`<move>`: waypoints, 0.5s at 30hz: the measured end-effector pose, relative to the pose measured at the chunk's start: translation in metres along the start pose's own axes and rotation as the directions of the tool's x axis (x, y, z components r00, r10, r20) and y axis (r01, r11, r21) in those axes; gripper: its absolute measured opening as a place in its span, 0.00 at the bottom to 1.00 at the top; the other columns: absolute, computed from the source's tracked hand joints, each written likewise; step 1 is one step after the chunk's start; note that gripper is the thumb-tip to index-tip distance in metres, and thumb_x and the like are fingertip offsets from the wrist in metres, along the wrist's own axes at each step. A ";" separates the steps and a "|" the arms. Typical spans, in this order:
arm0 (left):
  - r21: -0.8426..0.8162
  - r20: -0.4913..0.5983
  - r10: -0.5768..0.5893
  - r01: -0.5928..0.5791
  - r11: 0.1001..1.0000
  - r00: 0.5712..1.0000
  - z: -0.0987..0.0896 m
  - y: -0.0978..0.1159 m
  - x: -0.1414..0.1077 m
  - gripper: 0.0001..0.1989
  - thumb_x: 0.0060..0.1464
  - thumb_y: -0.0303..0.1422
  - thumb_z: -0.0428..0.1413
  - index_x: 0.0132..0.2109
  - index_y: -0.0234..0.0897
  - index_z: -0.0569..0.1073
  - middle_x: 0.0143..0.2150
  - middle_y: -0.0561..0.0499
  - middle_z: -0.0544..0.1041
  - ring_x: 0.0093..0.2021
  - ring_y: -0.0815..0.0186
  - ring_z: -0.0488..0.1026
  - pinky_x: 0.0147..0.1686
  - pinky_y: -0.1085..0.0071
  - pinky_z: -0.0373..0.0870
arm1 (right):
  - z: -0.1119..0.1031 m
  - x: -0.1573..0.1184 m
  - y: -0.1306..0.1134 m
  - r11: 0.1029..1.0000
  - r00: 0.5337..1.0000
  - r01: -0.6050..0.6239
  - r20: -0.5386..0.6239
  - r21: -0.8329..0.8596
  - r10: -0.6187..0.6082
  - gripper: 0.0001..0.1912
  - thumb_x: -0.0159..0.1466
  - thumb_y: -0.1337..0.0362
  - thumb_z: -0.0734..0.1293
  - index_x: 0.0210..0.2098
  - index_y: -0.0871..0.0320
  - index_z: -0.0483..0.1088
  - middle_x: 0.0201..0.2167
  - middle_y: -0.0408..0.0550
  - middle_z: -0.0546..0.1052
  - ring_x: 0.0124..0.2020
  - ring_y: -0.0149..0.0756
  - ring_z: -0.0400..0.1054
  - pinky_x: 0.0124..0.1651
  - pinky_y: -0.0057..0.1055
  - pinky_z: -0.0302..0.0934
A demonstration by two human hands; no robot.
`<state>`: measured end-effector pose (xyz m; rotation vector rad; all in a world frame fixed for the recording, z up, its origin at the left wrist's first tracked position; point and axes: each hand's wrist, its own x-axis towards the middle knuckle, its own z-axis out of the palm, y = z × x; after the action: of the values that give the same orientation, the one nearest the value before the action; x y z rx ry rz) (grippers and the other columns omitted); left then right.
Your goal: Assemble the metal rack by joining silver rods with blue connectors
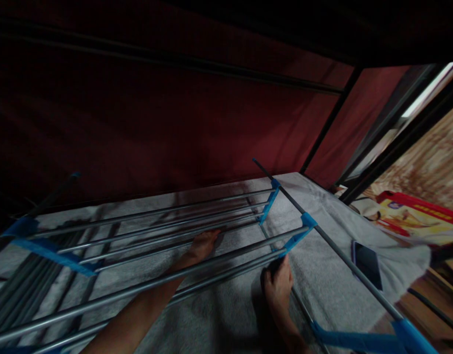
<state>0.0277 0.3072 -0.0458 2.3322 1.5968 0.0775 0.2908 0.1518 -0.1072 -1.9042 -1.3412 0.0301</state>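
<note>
A rack of grey metal rods point(148, 285) joined by blue plastic connectors stands in front of me, partly put together. My left hand point(204, 246) reaches over the front rods. Its fingers are curled at a thin metal rod point(233, 227) of the far tier; the fingertips are partly hidden. My right hand point(279, 287) is below the front right blue connector point(295, 241), with its fingers bent against the lower end. Above that connector, a long upright pole point(333, 246) slants through the right side. Another blue connector point(56, 253) holds the far rods at the left.
Several loose grey rods point(30, 285) lie at the left on the pale cloth point(322, 206). A dark phone point(366, 264) rests on the cloth at right, near a red and yellow box point(418, 216). Dark red fabric point(174, 128) on a black frame closes off the back.
</note>
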 end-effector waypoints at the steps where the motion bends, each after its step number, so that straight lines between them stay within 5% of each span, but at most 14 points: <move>1: 0.001 0.007 0.000 0.000 1.000 1.000 0.000 0.000 0.000 0.23 0.67 0.30 0.43 0.66 0.43 0.68 0.58 0.47 0.78 0.56 0.59 0.75 0.55 0.67 0.68 | 0.000 0.000 0.000 1.000 1.000 -0.006 0.006 0.003 0.006 0.42 0.67 0.55 0.56 0.73 0.71 0.41 0.69 0.71 0.59 0.68 0.60 0.54 0.66 0.58 0.49; 15: -0.010 0.027 -0.003 0.004 1.000 1.000 -0.007 0.007 -0.002 0.23 0.67 0.30 0.43 0.65 0.41 0.68 0.58 0.44 0.78 0.54 0.57 0.76 0.56 0.61 0.68 | -0.001 0.001 0.003 1.000 1.000 0.001 0.008 0.028 -0.002 0.43 0.66 0.54 0.57 0.73 0.71 0.41 0.68 0.71 0.60 0.68 0.60 0.55 0.65 0.59 0.50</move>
<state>0.0314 0.3046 -0.0368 2.3133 1.5844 0.0532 0.2938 0.1516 -0.1082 -1.8816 -1.3410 0.0558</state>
